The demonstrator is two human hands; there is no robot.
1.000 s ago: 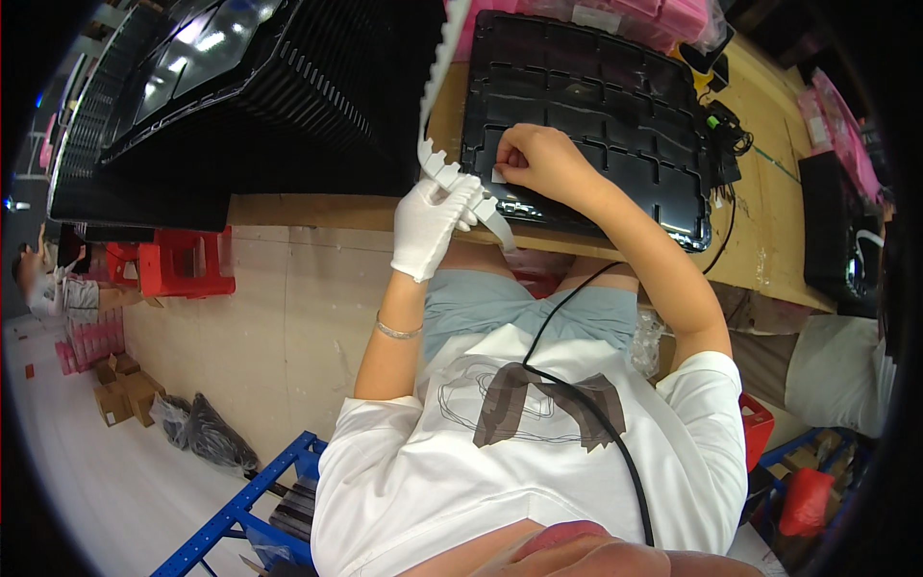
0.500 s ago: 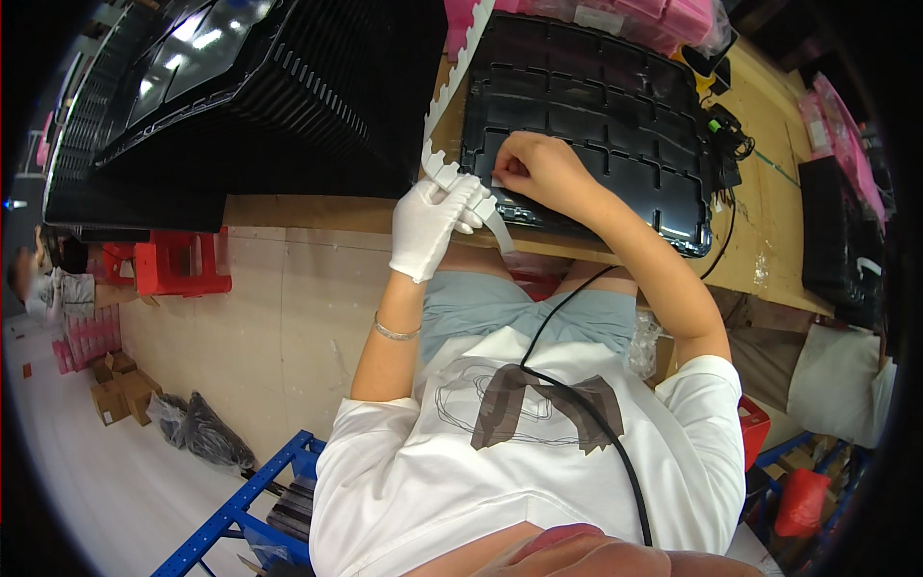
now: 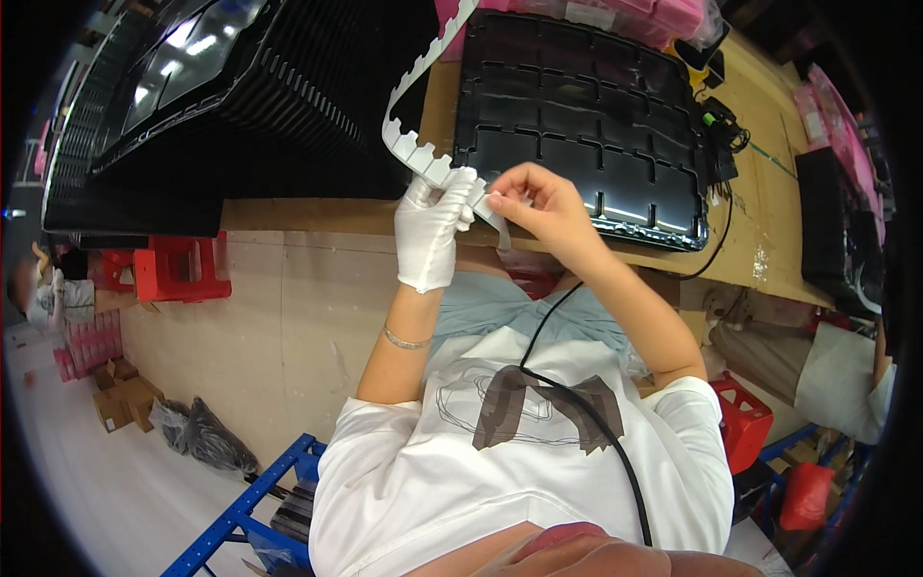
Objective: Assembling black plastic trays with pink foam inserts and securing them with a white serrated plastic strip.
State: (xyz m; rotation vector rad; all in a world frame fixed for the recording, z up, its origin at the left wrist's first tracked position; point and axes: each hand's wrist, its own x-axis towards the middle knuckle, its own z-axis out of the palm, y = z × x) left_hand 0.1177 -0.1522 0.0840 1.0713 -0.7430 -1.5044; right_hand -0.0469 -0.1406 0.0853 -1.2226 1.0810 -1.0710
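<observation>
My left hand (image 3: 430, 236), in a white glove, is closed around a long white strip with tab-like pieces along one edge (image 3: 407, 146), which looks like a label strip. One end of it curves up and away past the black stack; a short tail (image 3: 500, 227) hangs below my fingers. Bare, my right hand (image 3: 540, 207) pinches at a tab beside the glove, thumb and forefinger touching it. Just beyond both hands lies a black plastic tray (image 3: 577, 106) with molded compartments.
A tall stack of black trays (image 3: 317, 106) stands at left. Pink packages (image 3: 635, 19) lie behind the tray. Cables (image 3: 735, 135) and a black bin (image 3: 836, 231) sit on the brown tabletop (image 3: 760, 221) at right. A red stool (image 3: 178, 269) stands on the floor at left.
My right hand has come back from the tray's near edge to the strip beside the glove. The strip now bows further left, and my left hand has shifted slightly.
</observation>
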